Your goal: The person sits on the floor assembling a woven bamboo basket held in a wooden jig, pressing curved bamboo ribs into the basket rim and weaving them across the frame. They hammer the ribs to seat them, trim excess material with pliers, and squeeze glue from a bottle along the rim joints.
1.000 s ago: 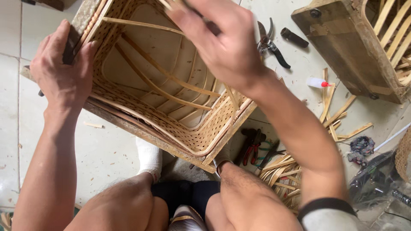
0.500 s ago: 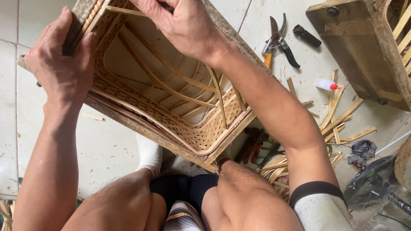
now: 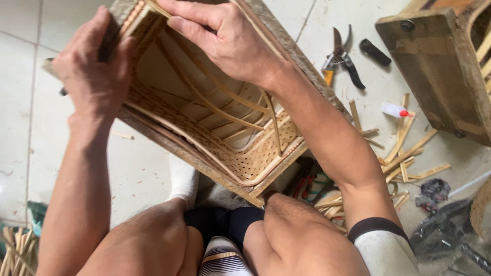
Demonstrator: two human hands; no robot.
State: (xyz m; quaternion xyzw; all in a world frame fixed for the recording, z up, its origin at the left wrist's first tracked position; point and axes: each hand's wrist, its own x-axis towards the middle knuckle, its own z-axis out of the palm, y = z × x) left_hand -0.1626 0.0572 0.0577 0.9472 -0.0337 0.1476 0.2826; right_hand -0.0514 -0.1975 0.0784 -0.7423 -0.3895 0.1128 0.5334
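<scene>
Bare left hand (image 3: 94,71) and bare right hand (image 3: 225,43), forearms uncovered, white sleeve with dark band (image 3: 381,240) at right elbow, dark shorts (image 3: 225,222), striped shirt hem (image 3: 222,260), white sock (image 3: 183,179)

Craft workshop floor, pale tiles (image 3: 20,30), pruning shears (image 3: 341,57), scattered cane offcuts (image 3: 409,153), wooden frame (image 3: 440,66)

Even, soft daylight throughout; no glare noted. Faint shadow lies inside the woven basket (image 3: 215,128). Focus is sharp at centre, softening toward 4 and 8 o'clock. Slight wide-angle stretching at the edges.
</scene>
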